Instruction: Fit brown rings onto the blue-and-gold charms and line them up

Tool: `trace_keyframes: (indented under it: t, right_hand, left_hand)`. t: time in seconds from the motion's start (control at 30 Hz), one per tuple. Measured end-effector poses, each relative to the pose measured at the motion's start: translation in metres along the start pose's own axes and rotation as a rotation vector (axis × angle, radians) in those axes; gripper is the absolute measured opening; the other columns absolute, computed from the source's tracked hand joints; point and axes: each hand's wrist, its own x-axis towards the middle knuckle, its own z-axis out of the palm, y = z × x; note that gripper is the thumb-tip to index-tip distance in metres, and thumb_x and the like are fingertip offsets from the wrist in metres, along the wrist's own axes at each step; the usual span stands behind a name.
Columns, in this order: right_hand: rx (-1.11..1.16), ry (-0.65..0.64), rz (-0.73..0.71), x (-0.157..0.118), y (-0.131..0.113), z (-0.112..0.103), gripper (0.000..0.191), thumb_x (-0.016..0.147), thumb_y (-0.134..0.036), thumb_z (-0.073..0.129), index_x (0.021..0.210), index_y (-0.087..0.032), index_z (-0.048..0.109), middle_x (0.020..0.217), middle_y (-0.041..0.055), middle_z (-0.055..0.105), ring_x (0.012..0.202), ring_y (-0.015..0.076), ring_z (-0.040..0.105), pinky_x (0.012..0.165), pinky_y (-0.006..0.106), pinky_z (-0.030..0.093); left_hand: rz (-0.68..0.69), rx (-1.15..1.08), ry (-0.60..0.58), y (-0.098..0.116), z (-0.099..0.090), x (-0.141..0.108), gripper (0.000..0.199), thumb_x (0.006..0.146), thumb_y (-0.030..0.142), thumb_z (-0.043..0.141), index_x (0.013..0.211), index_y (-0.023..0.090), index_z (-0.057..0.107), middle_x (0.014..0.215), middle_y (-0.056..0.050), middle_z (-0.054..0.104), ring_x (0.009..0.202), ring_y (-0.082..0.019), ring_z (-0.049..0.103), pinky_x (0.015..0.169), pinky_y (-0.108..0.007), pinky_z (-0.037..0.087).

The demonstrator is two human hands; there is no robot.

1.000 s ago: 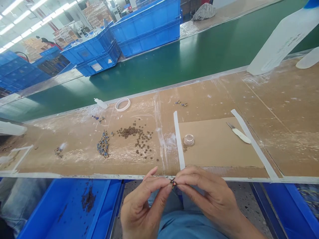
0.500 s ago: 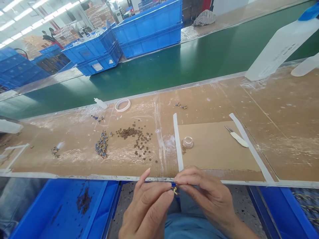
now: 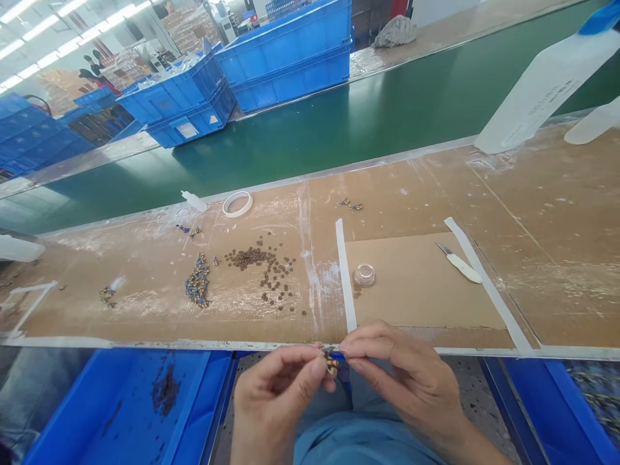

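My left hand is closed in a pinch on a small brass-coloured metal part with a bit of red showing. Opposite it, my right hand pinches thumb against fingers at the part's right side; whatever lies between those fingertips is too small to make out. Both hands are over the front edge of the cardboard-covered bench, above my lap. Beyond them lie a pile of small brown discs and a heap of small blue and brass parts. A clear shallow cup sits on the taped cardboard sheet.
A white-handled knife rests at the sheet's right. A tape roll and a small white bottle lie along the far edge. Behind runs a green conveyor belt with blue crates. Blue bins flank my lap.
My left fingers have shifted their grip and curled, so more of the metal part shows. My right hand stays nearly in place.
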Motion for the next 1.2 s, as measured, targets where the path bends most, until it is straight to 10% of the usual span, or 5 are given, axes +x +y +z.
trace_keyframes:
  t: [0.13,0.43,0.63,0.97,1.2]
  right_hand:
    - [-0.042,0.009,0.003,0.003,-0.003,0.001,0.021,0.09,-0.007,0.06,0.103,-0.021,0.069,0.088,0.0023,0.072,0.079,0.0113,0.068,0.07,0.019,0.057]
    - [-0.147,0.008,-0.01,0.004,-0.008,0.003,0.018,0.091,-0.01,0.059,0.099,-0.021,0.07,0.082,0.0014,0.069,0.072,0.0099,0.066,0.065,0.018,0.055]
    - [-0.177,0.016,-0.025,0.0,-0.007,0.008,0.018,0.092,-0.012,0.06,0.102,-0.023,0.069,0.082,0.0011,0.068,0.072,0.0109,0.065,0.067,0.02,0.054]
    - [-0.203,-0.045,-0.042,-0.002,-0.005,0.003,0.014,0.091,-0.012,0.061,0.099,-0.02,0.069,0.084,0.0027,0.067,0.074,0.0113,0.064,0.067,0.02,0.054]
    - [-0.187,-0.089,-0.072,0.001,-0.002,0.0,0.021,0.093,-0.012,0.058,0.105,-0.023,0.071,0.083,0.0029,0.068,0.073,0.0119,0.064,0.066,0.021,0.054]
  left_hand:
    - [-0.452,-0.453,-0.152,-0.005,0.002,0.011,0.016,0.073,0.027,0.083,0.074,0.014,0.075,0.064,-0.002,0.069,0.064,-0.011,0.063,0.069,-0.023,0.054]
    - [-0.574,-0.668,-0.218,-0.018,0.001,0.014,0.014,0.074,0.023,0.083,0.075,0.014,0.073,0.064,0.0,0.065,0.061,-0.007,0.058,0.07,-0.02,0.051]
    - [-0.379,-0.381,-0.075,-0.013,-0.001,0.01,0.017,0.07,0.028,0.085,0.077,0.015,0.076,0.064,-0.002,0.071,0.063,-0.011,0.064,0.067,-0.02,0.053]
    - [0.265,0.213,0.095,-0.008,-0.002,-0.007,0.013,0.075,0.018,0.078,0.081,0.029,0.08,0.081,0.003,0.08,0.087,-0.02,0.075,0.106,-0.039,0.05]
    - [0.335,0.264,0.034,-0.004,-0.003,-0.005,0.012,0.077,0.016,0.076,0.081,0.027,0.08,0.075,0.003,0.077,0.076,-0.019,0.074,0.11,-0.045,0.047]
